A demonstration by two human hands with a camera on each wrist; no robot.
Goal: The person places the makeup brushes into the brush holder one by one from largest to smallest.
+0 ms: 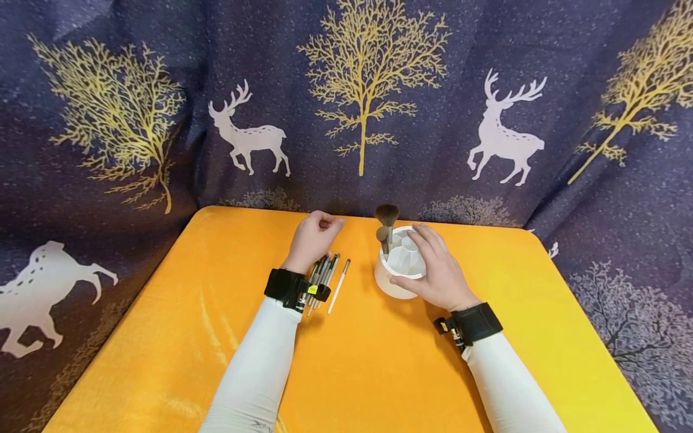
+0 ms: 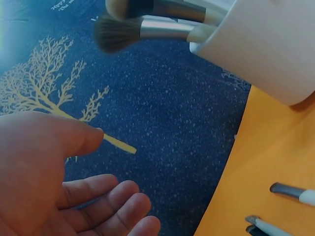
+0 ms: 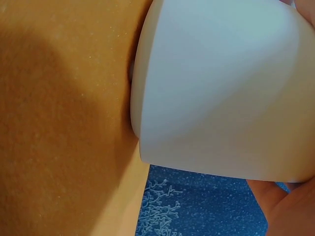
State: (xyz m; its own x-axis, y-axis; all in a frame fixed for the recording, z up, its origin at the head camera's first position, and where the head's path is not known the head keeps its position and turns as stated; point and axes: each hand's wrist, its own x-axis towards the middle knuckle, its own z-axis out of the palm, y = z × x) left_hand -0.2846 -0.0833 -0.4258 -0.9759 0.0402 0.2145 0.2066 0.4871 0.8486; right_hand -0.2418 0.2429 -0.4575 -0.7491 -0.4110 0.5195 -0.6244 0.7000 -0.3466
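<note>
The left hand (image 1: 312, 239) hovers loosely curled and empty over the far ends of a row of makeup brushes (image 1: 325, 275) lying on the orange bench (image 1: 162, 313), long axes running away from the person. To their right, the right hand (image 1: 438, 270) wraps the white compartmented brush holder (image 1: 397, 267), which stands upright with two brushes (image 1: 386, 225) in it.

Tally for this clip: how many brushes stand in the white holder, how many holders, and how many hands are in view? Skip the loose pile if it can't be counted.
Brushes standing in the holder: 2
White holder: 1
Hands: 2, the left hand over the loose brushes, the right hand gripping the holder
Loose brushes on the table: overlapping, too bunched to count
Total counted: 5
</note>
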